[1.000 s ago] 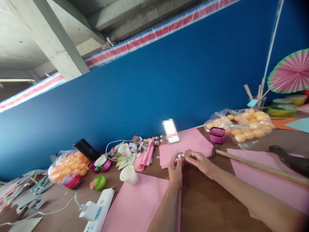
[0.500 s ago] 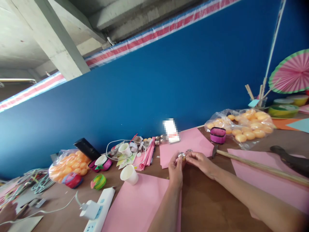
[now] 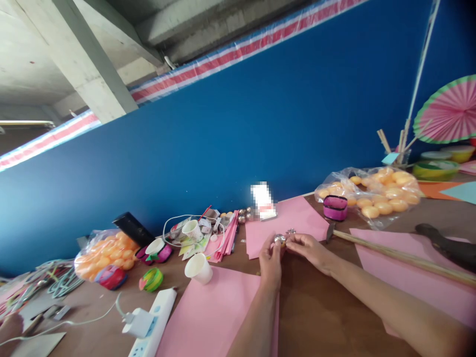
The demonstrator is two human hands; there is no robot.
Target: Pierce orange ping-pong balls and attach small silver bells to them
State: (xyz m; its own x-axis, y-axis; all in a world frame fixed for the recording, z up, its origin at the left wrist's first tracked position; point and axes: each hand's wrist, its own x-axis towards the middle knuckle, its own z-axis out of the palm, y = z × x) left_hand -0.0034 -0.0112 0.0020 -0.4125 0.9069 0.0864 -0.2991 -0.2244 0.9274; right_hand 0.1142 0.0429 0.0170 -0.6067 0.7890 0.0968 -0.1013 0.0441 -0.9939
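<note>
My left hand is closed round a small shiny silver ball, with the thumb and fingers against its sides. My right hand comes in from the right, its fingers pressed together at the ball's right side. What sits between those fingertips is too small to make out. Just beyond them, a small silver piece lies at the near part of a pink sheet. Several similar silver balls rest at the back, left of a blurred-out phone-like thing.
A hammer lies to the right beside a dark curved handle. Bagged orange balls stand behind it. Left are a paper cup, a power strip with a charger, and another person's hand.
Hardly anything differs. Both hands stay at the same spot with the silver ball, and the view has shifted very slightly.
</note>
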